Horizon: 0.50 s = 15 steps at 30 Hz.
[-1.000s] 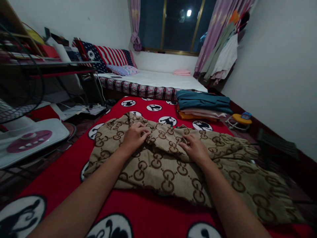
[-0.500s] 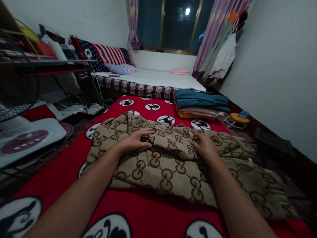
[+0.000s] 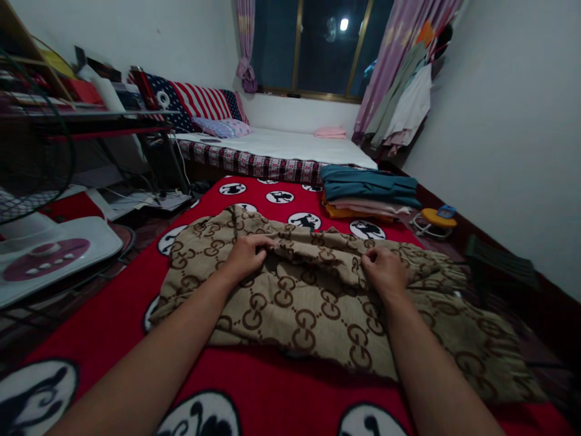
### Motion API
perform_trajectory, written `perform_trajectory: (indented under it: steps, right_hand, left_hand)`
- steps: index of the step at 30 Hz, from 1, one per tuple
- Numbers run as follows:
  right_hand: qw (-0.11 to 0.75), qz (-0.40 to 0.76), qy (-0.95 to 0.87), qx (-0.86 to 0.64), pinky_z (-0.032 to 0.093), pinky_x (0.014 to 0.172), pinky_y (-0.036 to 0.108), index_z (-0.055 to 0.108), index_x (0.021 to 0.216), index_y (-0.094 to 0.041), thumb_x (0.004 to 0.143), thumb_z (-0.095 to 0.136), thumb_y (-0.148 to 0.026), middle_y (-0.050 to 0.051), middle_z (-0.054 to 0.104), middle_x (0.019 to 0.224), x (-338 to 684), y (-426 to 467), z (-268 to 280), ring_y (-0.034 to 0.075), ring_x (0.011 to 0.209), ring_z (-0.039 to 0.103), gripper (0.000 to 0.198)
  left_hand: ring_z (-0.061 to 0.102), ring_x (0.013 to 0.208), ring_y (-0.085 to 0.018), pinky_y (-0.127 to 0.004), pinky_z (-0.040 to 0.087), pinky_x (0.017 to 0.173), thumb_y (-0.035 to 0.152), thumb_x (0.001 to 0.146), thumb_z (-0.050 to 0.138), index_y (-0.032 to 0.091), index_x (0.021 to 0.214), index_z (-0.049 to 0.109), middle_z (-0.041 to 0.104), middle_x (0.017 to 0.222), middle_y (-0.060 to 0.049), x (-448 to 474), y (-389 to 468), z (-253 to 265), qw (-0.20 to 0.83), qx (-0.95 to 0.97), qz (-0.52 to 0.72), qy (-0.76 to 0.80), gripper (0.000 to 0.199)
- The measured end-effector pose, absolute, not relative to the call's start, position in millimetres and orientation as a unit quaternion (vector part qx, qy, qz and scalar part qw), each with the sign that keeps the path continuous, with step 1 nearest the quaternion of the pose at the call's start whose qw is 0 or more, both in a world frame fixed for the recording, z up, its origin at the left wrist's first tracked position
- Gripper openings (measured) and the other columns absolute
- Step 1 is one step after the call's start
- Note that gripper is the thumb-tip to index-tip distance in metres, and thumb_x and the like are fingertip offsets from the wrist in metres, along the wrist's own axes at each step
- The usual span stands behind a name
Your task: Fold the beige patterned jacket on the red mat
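Observation:
A tan garment (image 3: 290, 303) with a brown interlocking-letter pattern lies spread on a red blanket (image 3: 254, 387) printed with black figures in white circles. Gathered cuff-like ends show at its right side. My left hand (image 3: 247, 257) is closed on the cloth left of the middle, thumb and fingers pinching it. My right hand (image 3: 385, 269) pinches the same garment right of the middle. Between the two hands a fold of cloth is raised slightly, with a dark hollow beneath it. Some of my fingertips are hidden by the cloth.
Folded clothes (image 3: 370, 184), teal on top, are stacked at the blanket's far right. Behind stands a bed (image 3: 281, 142) with a white cover. At left are a cluttered desk (image 3: 136, 112), a fan (image 3: 31, 206) and a white plastic seat (image 3: 102, 236). A yellow stool (image 3: 438, 218) stands at right.
My hands have gone from resting with fingers spread on the garment to pinching it. The right hand shifted slightly right, and the cloth between them has risen into a fold.

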State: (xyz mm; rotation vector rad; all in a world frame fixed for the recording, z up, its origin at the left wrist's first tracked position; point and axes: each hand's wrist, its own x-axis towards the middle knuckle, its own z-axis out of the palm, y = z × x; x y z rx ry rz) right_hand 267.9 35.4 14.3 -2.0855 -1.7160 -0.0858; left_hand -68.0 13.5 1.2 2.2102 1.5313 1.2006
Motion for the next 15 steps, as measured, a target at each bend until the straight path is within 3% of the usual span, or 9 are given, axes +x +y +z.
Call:
perform_trajectory:
  steps: [4,7,12,15]
  right_hand:
    - [0.305,-0.052,-0.654,-0.691,0.044,0.080,0.032,0.068,0.098,-0.020,0.082,0.045,-0.022,0.008,0.069,0.104,264.4,36.9,18.0,0.024,0.095,0.062,0.028]
    - [0.327,-0.018,-0.683,-0.652,0.044,0.085,0.030,0.068,0.100,-0.018,0.083,0.046,-0.024,0.008,0.070,0.104,265.9,40.9,19.1,0.021,0.096,0.062,0.028]
    - [0.201,0.007,-0.689,-0.696,0.044,0.091,0.035,0.068,0.110,-0.019,0.089,0.045,-0.030,0.009,0.065,0.121,277.3,47.1,9.0,0.025,0.111,0.059,0.033]
    - [0.148,-0.021,-0.668,-0.729,0.044,0.092,0.039,0.065,0.118,-0.016,0.092,0.041,-0.030,0.013,0.059,0.130,281.9,47.6,2.5,0.028,0.116,0.055,0.038]
  left_hand:
    - [0.064,0.106,-0.021,-0.035,0.048,0.099,0.015,0.080,0.048,0.018,0.092,0.072,0.071,0.111,-0.007,-51.9,-2.6,21.0,0.125,0.755,0.453,0.456,0.026]
    - [0.062,0.107,-0.020,-0.033,0.047,0.097,0.028,0.091,0.048,0.018,0.098,0.071,0.069,0.112,-0.008,-34.8,-16.1,35.4,0.144,0.796,0.443,0.385,0.026]
    - [0.060,0.079,-0.017,-0.029,0.045,0.076,0.037,0.097,0.042,0.018,0.063,0.064,0.066,0.073,-0.005,-18.0,-19.2,30.7,0.112,0.859,0.305,0.395,0.045]
    - [0.058,0.070,-0.016,-0.028,0.041,0.068,0.041,0.096,0.043,0.018,0.059,0.060,0.061,0.064,-0.003,-14.3,-17.4,22.5,0.088,0.849,0.263,0.450,0.047]
